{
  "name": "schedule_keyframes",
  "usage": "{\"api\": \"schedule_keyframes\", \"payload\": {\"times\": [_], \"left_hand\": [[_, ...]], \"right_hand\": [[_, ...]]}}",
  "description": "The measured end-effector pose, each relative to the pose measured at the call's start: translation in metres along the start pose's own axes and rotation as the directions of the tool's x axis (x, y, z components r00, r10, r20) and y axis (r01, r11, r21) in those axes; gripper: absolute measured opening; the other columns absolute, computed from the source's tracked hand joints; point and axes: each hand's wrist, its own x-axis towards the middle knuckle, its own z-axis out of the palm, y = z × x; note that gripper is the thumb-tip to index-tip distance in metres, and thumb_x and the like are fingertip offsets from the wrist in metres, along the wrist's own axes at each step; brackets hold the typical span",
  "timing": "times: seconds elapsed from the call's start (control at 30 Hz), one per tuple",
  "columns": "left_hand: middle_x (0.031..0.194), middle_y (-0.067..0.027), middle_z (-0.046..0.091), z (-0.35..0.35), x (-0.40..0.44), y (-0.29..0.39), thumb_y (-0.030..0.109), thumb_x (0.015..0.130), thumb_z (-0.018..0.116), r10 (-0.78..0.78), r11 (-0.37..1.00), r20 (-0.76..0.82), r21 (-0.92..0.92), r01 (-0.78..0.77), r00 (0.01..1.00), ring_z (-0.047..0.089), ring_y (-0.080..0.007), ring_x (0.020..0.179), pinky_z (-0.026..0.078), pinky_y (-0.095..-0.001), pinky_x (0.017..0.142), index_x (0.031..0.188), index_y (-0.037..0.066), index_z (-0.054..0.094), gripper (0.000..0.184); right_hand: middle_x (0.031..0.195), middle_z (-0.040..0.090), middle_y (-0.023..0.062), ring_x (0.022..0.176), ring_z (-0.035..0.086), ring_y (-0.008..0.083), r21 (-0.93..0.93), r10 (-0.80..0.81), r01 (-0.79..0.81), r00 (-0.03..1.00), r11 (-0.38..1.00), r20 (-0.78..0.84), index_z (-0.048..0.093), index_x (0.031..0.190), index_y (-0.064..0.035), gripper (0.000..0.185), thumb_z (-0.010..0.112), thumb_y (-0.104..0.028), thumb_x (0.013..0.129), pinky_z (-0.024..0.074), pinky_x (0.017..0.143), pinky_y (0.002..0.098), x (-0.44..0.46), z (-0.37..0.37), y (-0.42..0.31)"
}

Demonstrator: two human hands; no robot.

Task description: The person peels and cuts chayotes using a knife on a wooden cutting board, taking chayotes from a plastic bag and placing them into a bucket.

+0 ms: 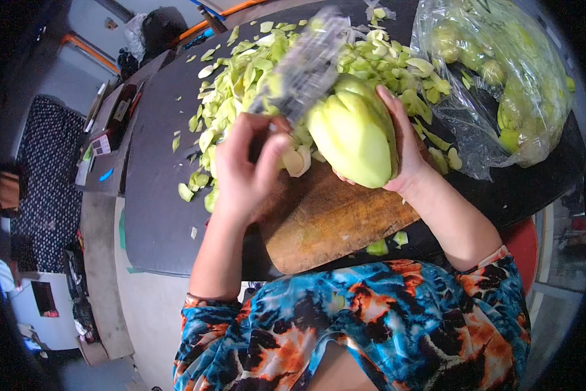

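Observation:
My right hand (407, 140) cups a large, pale green, furrowed fruit (355, 133) that looks like a chayote. Its near side is smooth and peeled, and its narrower end points down toward me. The fingers beneath it are mostly hidden. To the left, my left hand (250, 156) is closed round the handle of a knife. The broad knife blade (302, 62) slants up and right, smeared by motion, just left of the chayote. Under both hands lies a worn wooden cutting board (332, 218). A heap of green peel slices (241, 85) spreads behind the hands.
A clear plastic bag (534, 85) with several green chayotes stands at the right of the dark table (156, 169). Small green scraps (377, 247) lie by the table's near edge. Past the table at left are a side desk (110, 143) and a dark patterned cloth (48, 182).

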Motion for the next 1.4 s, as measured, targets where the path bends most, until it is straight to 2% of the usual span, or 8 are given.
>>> {"api": "schedule_keyframes", "payload": {"times": [0.07,0.17,0.27,0.33,0.57,0.9,1.07,1.4], "left_hand": [[0.079,-0.0047,0.064,-0.004,0.003,-0.015,0.018,0.086,0.068,-0.195,0.977,-0.045,-0.096,0.19,0.98,0.057,-0.0108,0.068,0.047,-0.0238,0.067,0.094,-0.001,0.058,0.023],[0.079,-0.003,0.064,-0.006,-0.004,-0.017,0.019,0.087,0.068,-0.14,0.977,-0.006,-0.161,0.137,0.99,0.055,-0.0094,0.067,0.045,-0.0225,0.066,0.095,-0.001,0.058,0.023],[0.079,-0.0081,0.064,0.0,-0.005,0.009,0.021,0.081,0.074,0.298,0.955,0.129,-0.037,-0.295,0.946,0.062,-0.0164,0.066,0.05,-0.028,0.062,0.093,0.0,0.059,0.028],[0.078,-0.0113,0.063,0.006,-0.007,0.017,0.023,0.077,0.077,0.422,0.906,0.19,-0.066,-0.417,0.886,0.064,-0.0244,0.066,0.051,-0.0315,0.059,0.092,0.0,0.059,0.033],[0.076,-0.0139,0.064,0.007,-0.01,0.018,0.026,0.078,0.076,0.434,0.898,0.293,-0.066,-0.435,0.852,0.064,-0.0266,0.065,0.051,-0.0329,0.059,0.095,-0.003,0.059,0.038],[0.074,-0.0092,0.059,0.014,-0.013,0.02,0.025,0.075,0.076,0.489,0.87,0.287,-0.095,-0.484,0.824,0.06,-0.026,0.06,0.048,-0.0335,0.05,0.097,0.0,0.057,0.038],[0.074,-0.0116,0.063,0.011,-0.014,0.024,0.026,0.075,0.078,0.455,0.884,0.318,-0.049,-0.464,0.832,0.063,-0.0254,0.062,0.05,-0.0319,0.057,0.095,-0.002,0.059,0.04],[0.076,-0.0085,0.059,0.015,-0.013,0.029,0.024,0.076,0.074,0.482,0.871,0.302,-0.063,-0.487,0.822,0.062,-0.0252,0.063,0.05,-0.0337,0.052,0.095,0.002,0.058,0.034]], "right_hand": [[0.105,0.066,0.0092,0.085,0.069,0.0216,0.053,0.017,-0.024,0.99,0.998,0.137,0.057,0.12,-0.0133,0.059,0.041,-0.062,0.091,0.0594,0.056,0.0418,0.0,-0.002,-0.003],[0.1,0.066,0.0131,0.072,0.066,0.026,-0.013,0.034,-0.032,0.985,0.999,0.169,0.055,0.123,-0.0116,0.07,0.032,-0.068,0.089,0.0531,0.047,0.0395,0.008,-0.017,-0.007],[0.111,0.064,0.012,0.096,0.066,0.0255,0.184,-0.066,0.006,0.946,0.983,0.318,0.054,0.125,-0.0109,0.058,0.038,-0.057,0.093,0.0589,0.069,0.0436,0.006,-0.019,-0.009],[0.113,0.063,0.0122,0.098,0.065,0.0255,0.205,-0.117,0.056,0.947,0.977,0.299,0.052,0.126,-0.011,0.056,0.039,-0.055,0.094,0.0581,0.071,0.0435,0.007,-0.02,-0.008],[0.119,0.057,0.0132,0.103,0.062,0.0255,-0.056,-0.304,0.317,0.937,0.947,0.171,0.043,0.131,-0.0112,0.051,0.043,-0.047,0.094,0.0551,0.078,0.0431,0.003,-0.027,-0.007],[0.128,0.05,0.0147,0.111,0.057,0.0256,-0.52,-0.491,0.509,0.851,0.686,0.185,0.031,0.138,-0.0115,0.052,0.048,-0.035,0.095,0.0509,0.089,0.0425,-0.002,-0.024,0.002],[0.133,0.046,0.0154,0.115,0.055,0.0256,-0.621,-0.533,0.527,0.822,0.58,0.2,0.025,0.141,-0.0116,0.055,0.05,-0.029,0.095,0.0487,0.094,0.0422,-0.001,-0.025,0.005],[0.141,0.039,0.0164,0.122,0.051,0.0253,-0.666,-0.572,0.536,0.796,0.519,0.196,0.017,0.146,-0.0119,0.063,0.054,-0.021,0.096,0.0459,0.102,0.0405,0.0,-0.028,0.007]]}}
